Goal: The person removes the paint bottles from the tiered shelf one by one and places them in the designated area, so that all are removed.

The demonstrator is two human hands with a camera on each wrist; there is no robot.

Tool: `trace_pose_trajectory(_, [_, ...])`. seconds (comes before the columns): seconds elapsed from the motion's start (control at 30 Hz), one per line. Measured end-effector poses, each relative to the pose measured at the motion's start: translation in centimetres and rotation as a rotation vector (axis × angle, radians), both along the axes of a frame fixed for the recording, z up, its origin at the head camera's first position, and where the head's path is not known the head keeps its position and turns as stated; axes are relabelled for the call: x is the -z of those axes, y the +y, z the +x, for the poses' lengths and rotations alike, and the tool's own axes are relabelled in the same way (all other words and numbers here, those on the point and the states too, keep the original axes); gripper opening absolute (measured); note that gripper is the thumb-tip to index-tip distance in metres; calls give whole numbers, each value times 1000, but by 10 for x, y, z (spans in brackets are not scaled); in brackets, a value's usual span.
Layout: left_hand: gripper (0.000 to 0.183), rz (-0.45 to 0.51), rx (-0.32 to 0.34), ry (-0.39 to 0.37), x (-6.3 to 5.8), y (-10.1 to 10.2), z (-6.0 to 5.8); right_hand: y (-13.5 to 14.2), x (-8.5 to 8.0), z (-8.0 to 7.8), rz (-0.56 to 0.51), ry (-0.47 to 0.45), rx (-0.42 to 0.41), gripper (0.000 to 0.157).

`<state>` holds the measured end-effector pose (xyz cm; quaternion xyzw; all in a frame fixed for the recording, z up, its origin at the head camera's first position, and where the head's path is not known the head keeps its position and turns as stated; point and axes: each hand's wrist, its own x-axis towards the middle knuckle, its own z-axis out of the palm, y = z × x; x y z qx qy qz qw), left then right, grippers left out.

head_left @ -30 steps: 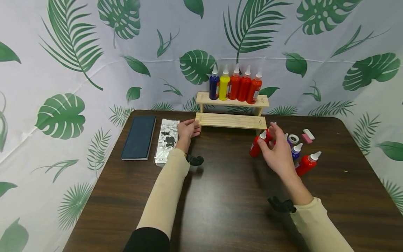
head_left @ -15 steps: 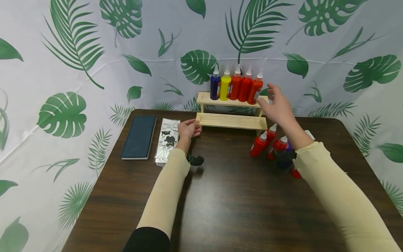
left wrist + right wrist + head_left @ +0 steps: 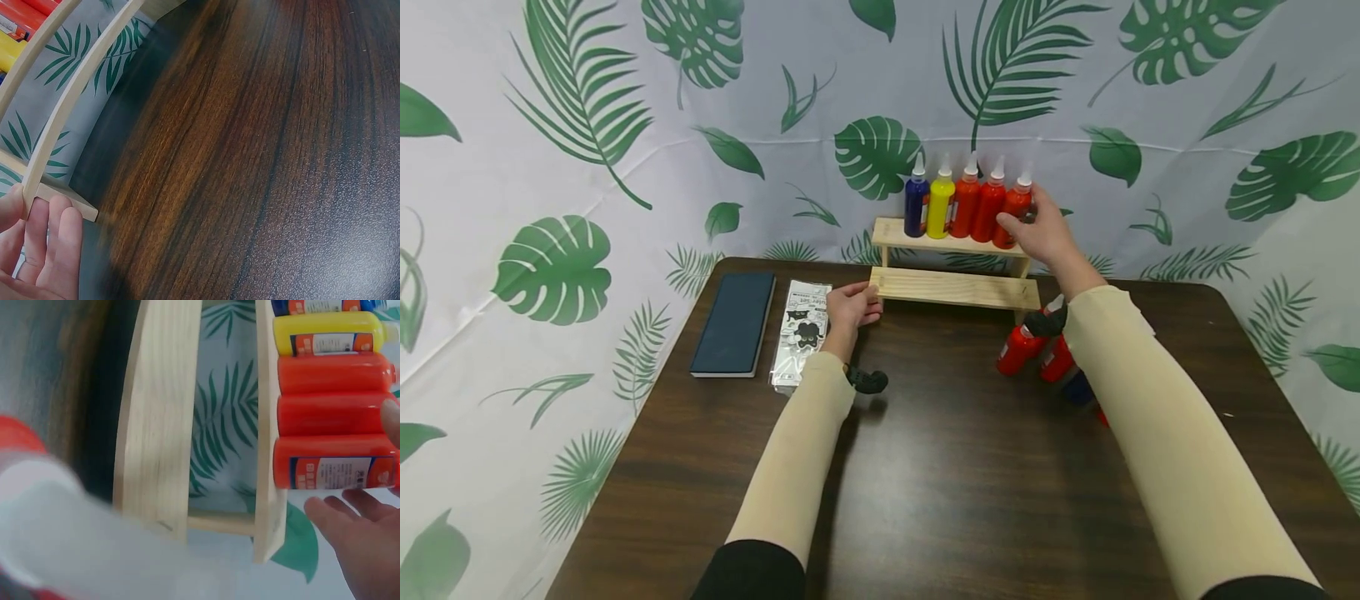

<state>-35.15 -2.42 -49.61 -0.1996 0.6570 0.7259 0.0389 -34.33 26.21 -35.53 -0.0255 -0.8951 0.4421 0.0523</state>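
A two-tier wooden shelf (image 3: 955, 287) stands at the back of the table. Its upper tier bears a row of squeeze bottles with white nozzles: a blue bottle (image 3: 916, 207), a yellow bottle (image 3: 940, 208) and three red ones. My left hand (image 3: 850, 304) pinches the left end of the lower board, thumb on one face and fingers beneath, as the left wrist view also shows. At the row's right end my right hand (image 3: 1051, 237) holds the last red bottle (image 3: 337, 459) upright between thumb and fingers. The lower fingertips (image 3: 319, 509) sit just off its side.
Several more bottles stand right of the shelf's foot, among them a red one (image 3: 1017, 350) and a dark blue one (image 3: 1078, 388), partly hidden by my right forearm. Left lie a dark notebook (image 3: 733, 325) and a packaged ruler set (image 3: 801, 333). A leaf-print cloth hangs behind.
My right hand has risen from the bottles on the table to the shelf's upper tier, then moved left around the end red bottle. My left hand has stayed on the shelf's board.
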Motion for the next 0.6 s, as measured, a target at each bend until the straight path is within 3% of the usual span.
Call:
trace_pose_trajectory(0.33, [25, -1, -4, -8, 0, -1, -2, -4, 3, 3, 7, 41, 150, 60])
trace_pose_trajectory(0.6, [25, 5, 5, -10, 1, -1, -1, -2, -4, 16, -19, 106, 176, 56])
